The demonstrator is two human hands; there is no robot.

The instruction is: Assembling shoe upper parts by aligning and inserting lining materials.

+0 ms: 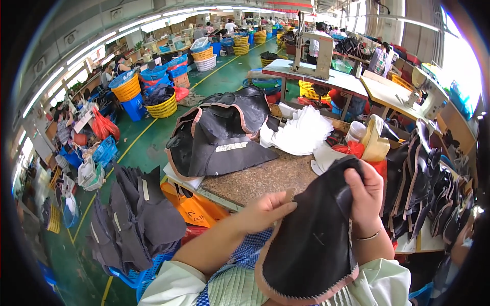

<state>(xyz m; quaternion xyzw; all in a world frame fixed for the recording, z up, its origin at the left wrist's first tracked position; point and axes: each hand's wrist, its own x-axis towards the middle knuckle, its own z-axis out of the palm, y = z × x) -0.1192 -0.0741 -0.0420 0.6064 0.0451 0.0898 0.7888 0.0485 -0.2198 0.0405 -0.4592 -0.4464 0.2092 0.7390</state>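
Observation:
A black leather boot upper with a pinkish-tan zigzag-cut edge hangs in front of my chest. My right hand is closed round its narrow upper end, thumb on the near face. My left hand pinches the upper's left edge, where a short bit of tan lining shows above the fingers. Beyond my hands, on the brown speckled worktop, lies a pile of similar black uppers, their grey backing partly showing. A fan of white sheets sits to the right of that pile.
Grey-backed pieces are heaped over a blue basket at my left. More black uppers hang at the right, near a white tub and a yellow cloth-like bundle. An orange bag hangs below the worktop. A sewing machine stands farther off.

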